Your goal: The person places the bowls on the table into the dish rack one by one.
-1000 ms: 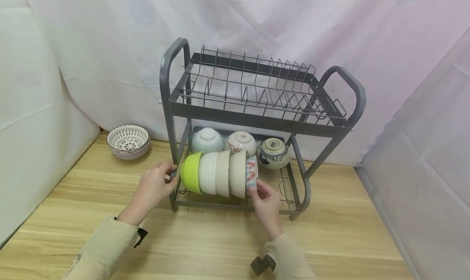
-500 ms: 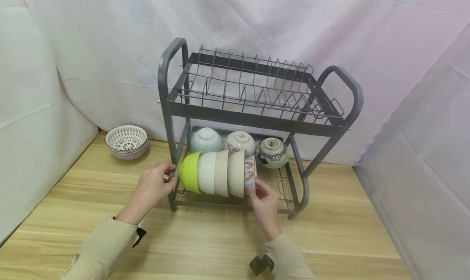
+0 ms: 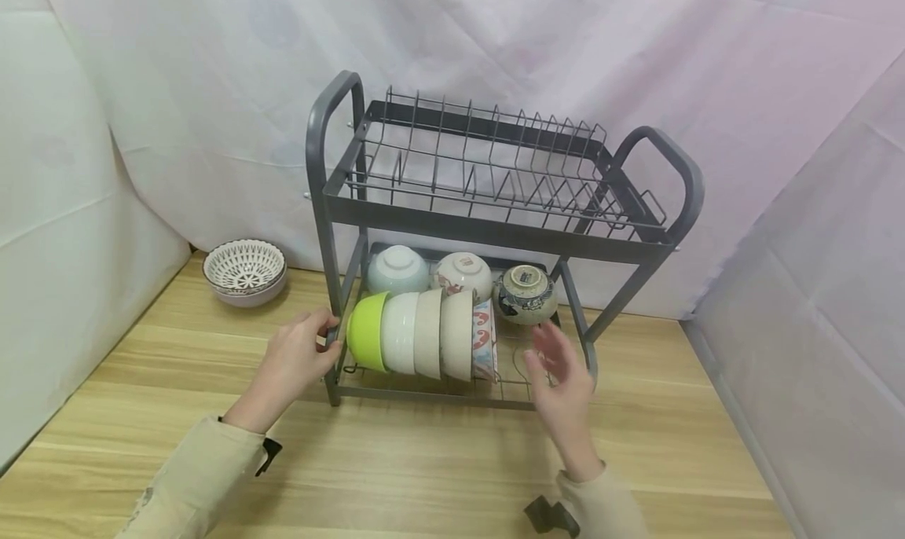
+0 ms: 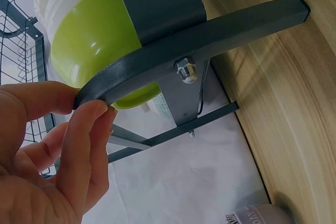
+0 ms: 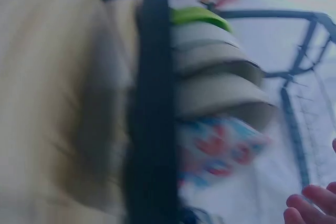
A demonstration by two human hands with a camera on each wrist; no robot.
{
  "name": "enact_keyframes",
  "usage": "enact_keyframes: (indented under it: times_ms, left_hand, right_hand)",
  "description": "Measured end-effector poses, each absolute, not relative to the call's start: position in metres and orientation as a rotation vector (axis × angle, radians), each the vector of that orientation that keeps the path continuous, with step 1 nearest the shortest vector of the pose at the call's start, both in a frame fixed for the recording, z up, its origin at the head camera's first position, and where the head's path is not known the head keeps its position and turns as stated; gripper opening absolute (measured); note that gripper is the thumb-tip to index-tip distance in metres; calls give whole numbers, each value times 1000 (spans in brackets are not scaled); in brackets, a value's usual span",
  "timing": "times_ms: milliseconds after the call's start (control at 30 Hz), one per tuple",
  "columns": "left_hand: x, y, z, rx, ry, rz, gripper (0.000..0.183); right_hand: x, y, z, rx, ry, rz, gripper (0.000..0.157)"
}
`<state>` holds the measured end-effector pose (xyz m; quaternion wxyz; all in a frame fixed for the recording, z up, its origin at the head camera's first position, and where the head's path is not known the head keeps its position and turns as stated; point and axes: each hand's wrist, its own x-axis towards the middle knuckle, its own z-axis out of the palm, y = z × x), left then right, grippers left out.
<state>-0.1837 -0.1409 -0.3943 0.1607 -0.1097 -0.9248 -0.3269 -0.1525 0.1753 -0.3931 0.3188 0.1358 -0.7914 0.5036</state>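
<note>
My left hand [image 3: 300, 354] pinches the front left upright of a dark grey two-tier dish rack [image 3: 452, 223]; the left wrist view shows thumb and fingertips on the curved bar [image 4: 152, 59]. On the lower tier, nested bowls lie on their sides: a lime green bowl [image 3: 366, 333], a white bowl [image 3: 400, 335], two beige bowls [image 3: 458, 336] and a bowl with red and blue patterns [image 3: 484, 342] at the right end. My right hand [image 3: 566, 378], fingers spread and holding nothing, hovers right of the patterned bowl. The right wrist view is blurred, with fingertips [image 5: 310, 205] at its edge.
Behind the nested row, a pale blue bowl [image 3: 398, 270], a white floral bowl [image 3: 463, 275] and a dark-patterned bowl [image 3: 526, 295] sit upside down. Stacked patterned bowls [image 3: 245, 272] stand on the wooden table [image 3: 396, 468] at left. Cloth walls [image 3: 212, 130] enclose the table.
My right hand has let go of the patterned bowl and moved right, its fingers spreading. The bowl stays at the end of the row. My left hand keeps its grip on the rack.
</note>
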Motion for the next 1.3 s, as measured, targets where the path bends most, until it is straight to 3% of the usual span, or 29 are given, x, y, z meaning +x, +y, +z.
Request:
enact_keyframes:
  times_ms: [267,400,667,967,1300]
  left_hand:
    - [-183,-141,-393,-304,-2656,-927,18]
    - [-184,-141,-394,-307,-2658,-928,18]
    - [-184,-138,-395,-315,-2649,-953,19]
    - [-184,-138,-395,-316,-2653,-968,18]
    - [-180,-140,-398,-394,-2586,-854,19]
  right_hand:
    - [-163,226,-351,0,-1787,1191,25]
    - [-179,246,-340,-88,-1829,1143,27]
    - [-192,260,-340,-47,-1985,1211,32]
    - [-207,271,-355,185,-1735,1757,19]
    - [-209,272,-356,149,-1751,1827,18]
